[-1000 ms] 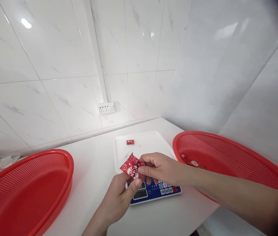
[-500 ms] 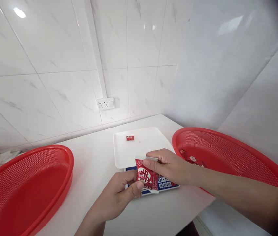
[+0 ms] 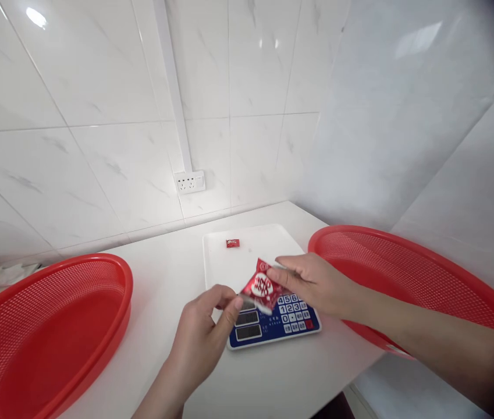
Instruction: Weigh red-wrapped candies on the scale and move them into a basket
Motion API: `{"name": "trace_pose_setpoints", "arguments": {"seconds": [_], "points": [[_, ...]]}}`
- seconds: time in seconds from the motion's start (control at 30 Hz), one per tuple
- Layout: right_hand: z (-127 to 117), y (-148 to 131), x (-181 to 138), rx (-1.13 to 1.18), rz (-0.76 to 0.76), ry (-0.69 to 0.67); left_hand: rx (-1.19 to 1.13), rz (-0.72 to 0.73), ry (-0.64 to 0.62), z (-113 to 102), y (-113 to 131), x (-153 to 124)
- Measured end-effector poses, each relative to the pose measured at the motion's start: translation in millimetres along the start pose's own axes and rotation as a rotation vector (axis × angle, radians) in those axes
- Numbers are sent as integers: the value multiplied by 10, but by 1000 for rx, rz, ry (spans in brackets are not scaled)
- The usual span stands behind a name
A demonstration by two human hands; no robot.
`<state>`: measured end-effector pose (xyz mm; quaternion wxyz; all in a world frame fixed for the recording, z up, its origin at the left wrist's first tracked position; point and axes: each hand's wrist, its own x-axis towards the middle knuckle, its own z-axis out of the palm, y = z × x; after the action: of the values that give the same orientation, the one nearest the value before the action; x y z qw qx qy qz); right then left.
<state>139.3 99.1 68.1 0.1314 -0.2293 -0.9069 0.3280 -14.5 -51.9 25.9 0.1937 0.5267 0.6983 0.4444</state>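
Note:
A small red wrapped packet [image 3: 264,285] with white and dark-red print is held in front of me, tilted over the front of a scale [image 3: 273,329]. My right hand [image 3: 312,282] grips its right side between thumb and fingers. At its lower left corner, my left hand [image 3: 214,311] pinches the edge with thumb and forefinger. The scale has a blue panel with white number keys and dark displays, partly covered by the packet. On its white weighing tray [image 3: 218,265] lies a smaller red wrapped piece [image 3: 232,243], apart from both hands.
An oval red mesh basket [image 3: 118,265] stands at the left of the white table [image 3: 163,273]. Another red basket [image 3: 360,233] is at the right, partly behind my right forearm. A wall socket [image 3: 189,181] and tiled walls lie beyond.
The packet has turned and risen slightly. My left hand has shifted to its corner, uncovering more of the scale's panel. Small items seen earlier by the right basket no longer show.

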Motion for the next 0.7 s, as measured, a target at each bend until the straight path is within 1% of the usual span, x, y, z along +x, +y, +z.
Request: {"name": "trace_pose_setpoints", "arguments": {"seconds": [0.03, 0.1, 0.17, 0.2, 0.27, 0.33, 0.4, 0.5, 0.57, 0.63, 0.7], "points": [[-11, 73, 54, -121, -20, 82, 55, -18, 46, 0, -13, 22], [-16, 228, 158, -391, -35, 213, 127, -36, 96, -12, -38, 52], [12, 358, 225, -601, -15, 261, 153, -37, 113, -31, -55, 64], [37, 403, 239, -654, -5, 239, 157, -37, 120, -39, -60, 65], [87, 442, 227, -658, -19, 131, 156, -38, 146, -49, -64, 64], [104, 430, 181, -591, -50, 21, 152, -35, 168, -51, -67, 63], [51, 416, 129, -524, -26, -11, 154, -29, 179, -47, -70, 65], [-160, 518, 66, -514, 128, 66, 153, -31, 187, -40, -70, 67], [-335, 703, 17, -569, 260, 101, 151, -42, 190, -37, -64, 66], [-486, 949, -56, -621, 375, 80, 155, -45, 178, -34, -55, 64], [-584, 1201, -154, -615, 465, 17, 164, -37, 178, -27, -46, 64]]}}
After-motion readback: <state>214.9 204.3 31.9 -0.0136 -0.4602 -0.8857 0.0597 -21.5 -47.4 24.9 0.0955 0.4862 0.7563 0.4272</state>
